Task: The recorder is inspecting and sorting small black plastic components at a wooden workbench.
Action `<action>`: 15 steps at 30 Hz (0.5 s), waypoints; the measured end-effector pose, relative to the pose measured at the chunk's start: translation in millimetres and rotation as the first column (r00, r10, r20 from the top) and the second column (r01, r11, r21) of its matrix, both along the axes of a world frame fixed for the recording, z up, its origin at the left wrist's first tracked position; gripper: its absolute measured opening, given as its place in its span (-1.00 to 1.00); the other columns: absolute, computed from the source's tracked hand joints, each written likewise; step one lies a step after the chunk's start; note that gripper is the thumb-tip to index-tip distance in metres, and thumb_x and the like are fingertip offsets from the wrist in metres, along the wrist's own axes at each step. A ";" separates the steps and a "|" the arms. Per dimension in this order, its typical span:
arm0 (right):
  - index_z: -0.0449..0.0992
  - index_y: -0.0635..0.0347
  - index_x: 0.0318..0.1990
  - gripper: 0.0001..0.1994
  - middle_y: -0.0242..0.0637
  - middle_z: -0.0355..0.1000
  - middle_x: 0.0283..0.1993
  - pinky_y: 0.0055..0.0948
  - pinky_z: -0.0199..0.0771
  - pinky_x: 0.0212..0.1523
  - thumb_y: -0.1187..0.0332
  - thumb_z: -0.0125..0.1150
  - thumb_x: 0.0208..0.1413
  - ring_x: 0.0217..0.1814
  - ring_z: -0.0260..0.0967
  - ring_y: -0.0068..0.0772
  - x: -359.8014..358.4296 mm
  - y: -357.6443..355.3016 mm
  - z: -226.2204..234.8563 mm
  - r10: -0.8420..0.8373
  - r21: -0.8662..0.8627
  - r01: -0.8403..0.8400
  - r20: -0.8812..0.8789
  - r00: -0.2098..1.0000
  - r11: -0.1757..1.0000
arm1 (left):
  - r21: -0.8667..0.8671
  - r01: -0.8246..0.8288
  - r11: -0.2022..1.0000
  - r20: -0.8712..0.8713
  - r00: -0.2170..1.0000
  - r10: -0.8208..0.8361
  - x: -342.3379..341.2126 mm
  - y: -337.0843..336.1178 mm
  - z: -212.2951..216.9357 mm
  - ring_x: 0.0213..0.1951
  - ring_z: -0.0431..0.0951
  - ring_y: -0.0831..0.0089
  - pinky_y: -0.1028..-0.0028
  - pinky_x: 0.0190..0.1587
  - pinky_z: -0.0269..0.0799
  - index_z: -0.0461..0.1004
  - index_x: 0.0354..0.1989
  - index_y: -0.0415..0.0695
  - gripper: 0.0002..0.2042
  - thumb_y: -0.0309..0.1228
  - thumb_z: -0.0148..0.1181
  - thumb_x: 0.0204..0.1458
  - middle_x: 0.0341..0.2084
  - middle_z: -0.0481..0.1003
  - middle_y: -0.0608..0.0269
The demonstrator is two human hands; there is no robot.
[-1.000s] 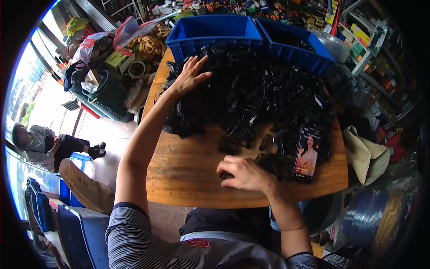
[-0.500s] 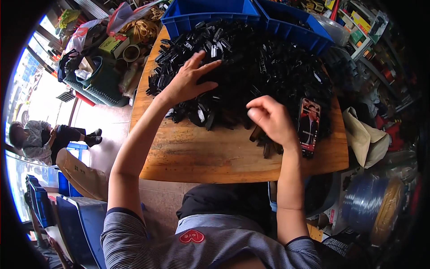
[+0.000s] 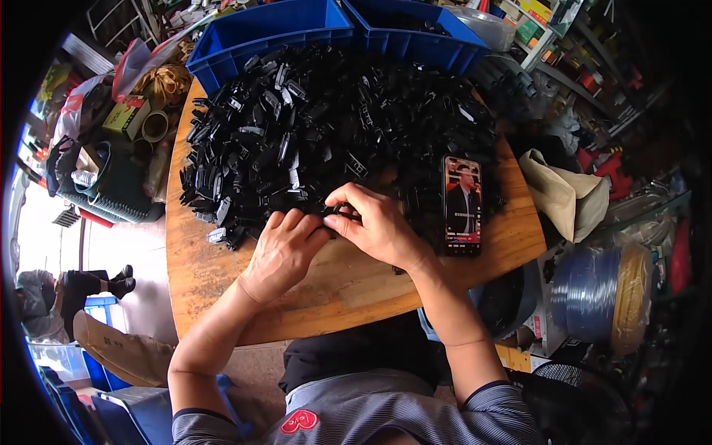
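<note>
A wide heap of small black plastic pieces (image 3: 326,126), some with shiny faces, covers most of the wooden table (image 3: 311,304). At its near edge my two hands meet, fingertips almost touching. My right hand (image 3: 382,230) pinches a small black plastic piece (image 3: 345,211) between thumb and index finger. Beside it, the fingers of my left hand (image 3: 282,256) are curled closed, knuckles up. They hide whatever they hold. Right of my right hand, a phone (image 3: 461,208) with a lit screen rests against the heap.
Two blue plastic crates (image 3: 274,37) stand along the table's far edge; the right one has black pieces inside. A dark green basket (image 3: 111,185) and bags crowd the left floor. On the right are a beige cloth bag (image 3: 567,193) and wrapped spools (image 3: 593,293). Someone sits far left.
Both hands have come together at the heap's near edge, the left from over the heap. The left fingers have gone from spread to curled. The view has shifted, moving the table leftward and down.
</note>
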State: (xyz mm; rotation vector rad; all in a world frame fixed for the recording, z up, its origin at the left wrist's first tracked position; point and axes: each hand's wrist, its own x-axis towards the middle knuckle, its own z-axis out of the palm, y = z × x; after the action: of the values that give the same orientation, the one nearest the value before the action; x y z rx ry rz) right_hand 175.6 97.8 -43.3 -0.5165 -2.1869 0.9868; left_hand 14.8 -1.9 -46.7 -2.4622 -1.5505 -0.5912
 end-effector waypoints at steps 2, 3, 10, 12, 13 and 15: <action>0.42 0.25 -0.26 -0.82 -0.26 0.42 -0.34 -0.51 0.42 -0.36 0.52 0.23 -0.07 -0.36 0.43 -0.44 -1.8 0.1 -3.0 0.003 -0.028 -0.003 0.019 1.000 1.000 | -0.008 -0.019 1.000 0.041 0.999 0.019 -0.4 -0.5 -3.4 -0.34 0.32 0.37 0.41 -0.30 0.22 0.44 -0.34 -0.14 -0.81 -0.52 0.03 -0.19 -0.36 0.34 0.27; 0.42 0.25 -0.27 -0.81 -0.25 0.42 -0.34 -0.49 0.43 -0.36 0.53 0.24 -0.08 -0.35 0.44 -0.41 -2.9 0.6 -7.7 0.015 0.014 -0.016 0.058 0.998 1.000 | -0.009 -0.016 1.000 0.043 0.999 0.016 -0.3 -1.1 -3.7 -0.34 0.32 0.37 0.41 -0.30 0.22 0.44 -0.34 -0.14 -0.81 -0.52 0.03 -0.19 -0.36 0.34 0.27; 0.43 0.24 -0.36 -0.85 -0.22 0.40 -0.37 -0.38 0.42 -0.40 0.52 0.25 -0.13 -0.38 0.43 -0.23 -10.8 0.4 -16.5 0.015 0.064 -0.022 0.108 0.994 0.998 | -0.126 0.061 0.990 0.143 0.989 -0.043 -10.7 -3.8 6.1 -0.30 0.36 0.35 0.41 -0.25 0.26 0.45 -0.34 -0.13 -0.78 -0.59 0.04 -0.23 -0.40 0.33 0.27; 0.43 0.21 -0.38 -0.84 -0.25 0.39 -0.40 -0.33 0.40 -0.43 0.48 0.26 -0.15 -0.40 0.41 -0.20 -8.9 -0.6 -17.6 0.004 0.234 -0.058 0.226 0.974 0.970 | -0.198 0.127 0.972 0.154 0.983 -0.097 -12.4 -5.3 9.4 -0.34 0.41 0.31 0.39 -0.24 0.32 0.47 -0.38 -0.14 -0.76 -0.66 0.04 -0.29 -0.42 0.40 0.27; 0.43 0.19 -0.39 -0.82 -0.26 0.37 -0.43 -0.29 0.38 -0.45 0.43 0.28 -0.19 -0.42 0.39 -0.16 -10.2 -1.3 -19.5 -0.015 0.274 -0.053 0.241 0.970 0.960 | -0.198 0.131 0.971 0.155 0.983 -0.101 -13.8 -5.0 8.8 -0.34 0.41 0.31 0.39 -0.24 0.32 0.47 -0.38 -0.14 -0.76 -0.66 0.04 -0.29 -0.42 0.40 0.27; 0.43 0.19 -0.42 -0.84 -0.25 0.38 -0.45 -0.30 0.38 -0.45 0.43 0.28 -0.19 -0.44 0.39 -0.16 -9.3 -2.9 -18.0 -0.030 0.293 -0.052 0.268 0.963 0.955 | -0.105 0.182 0.978 0.205 0.966 -0.157 -16.5 -4.3 7.6 -0.36 0.41 0.31 0.39 -0.26 0.32 0.47 -0.41 -0.13 -0.76 -0.63 0.08 -0.33 -0.45 0.40 0.27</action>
State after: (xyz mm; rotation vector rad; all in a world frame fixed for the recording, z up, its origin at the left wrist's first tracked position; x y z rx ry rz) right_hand 166.3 95.0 -61.2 -0.5192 -2.5276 0.5991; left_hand -1.7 -6.2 -39.1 -2.7232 -1.4926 -0.8120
